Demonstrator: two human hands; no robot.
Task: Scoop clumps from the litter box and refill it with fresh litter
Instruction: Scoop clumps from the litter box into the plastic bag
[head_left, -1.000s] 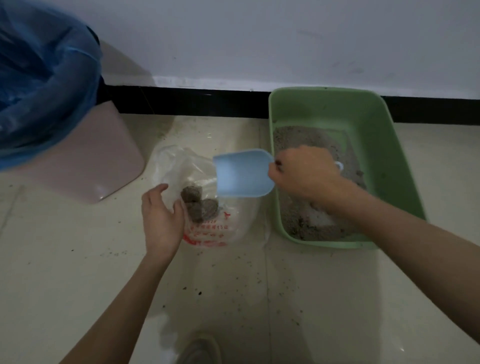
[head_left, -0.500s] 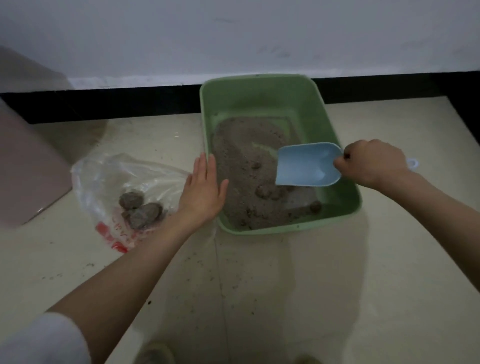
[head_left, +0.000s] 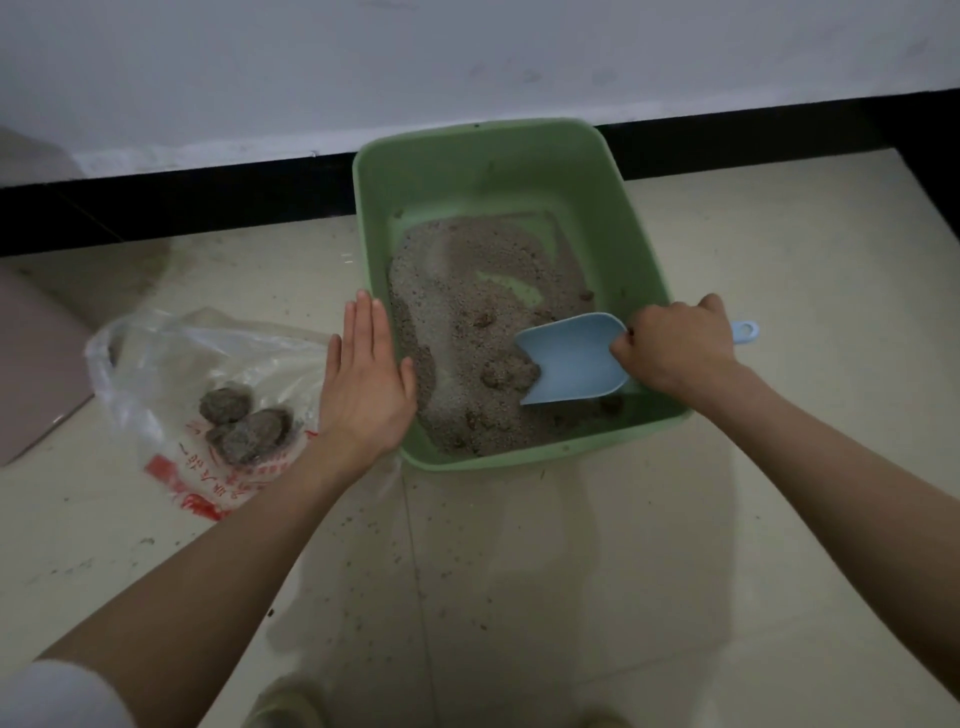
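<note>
A green litter box (head_left: 644, 249) stands on the floor against the wall, holding grey litter (head_left: 457, 291) with several dark clumps. My right hand (head_left: 675, 348) grips the handle of a light blue scoop (head_left: 571, 358), whose front edge digs into the litter at a clump (head_left: 506, 373) near the box's front. My left hand (head_left: 366, 379) lies flat with straight fingers against the box's left rim. Left of the box lies a clear plastic bag (head_left: 171, 358) with three grey clumps (head_left: 244, 421) in it.
A pinkish bin (head_left: 31, 364) stands at the far left edge. Litter crumbs are scattered over the beige floor tiles (head_left: 519, 571) in front of the box. A black skirting (head_left: 182, 208) runs along the white wall behind.
My right hand swung the scoop from over the bag into the box and lowered it into the litter. My left hand left the bag and now rests on the box's left rim.
</note>
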